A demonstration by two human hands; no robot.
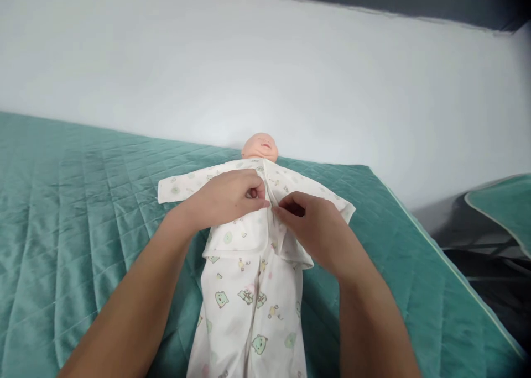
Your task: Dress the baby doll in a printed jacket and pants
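A baby doll [260, 147] lies on its back, its head toward the wall. It is dressed in a white baby shirt [238, 239] with small printed figures and matching baby pants [232, 317]. At the middle of the chest, my left hand [232, 198] pinches the shirt's front edge between thumb and forefinger. My right hand [313, 223] pinches the other front edge right beside it, fingertips almost touching. Any fastener between the fingertips is too small to make out. Both shirt sleeves spread out to the sides, and the lower shirt front hangs apart over the pants.
A green quilted cover [83, 212] lies under the doll and ends at a piped edge on the right. Behind it rises a white wall [249, 63]. Another green padded piece [506, 206] stands at the far right above a dark gap.
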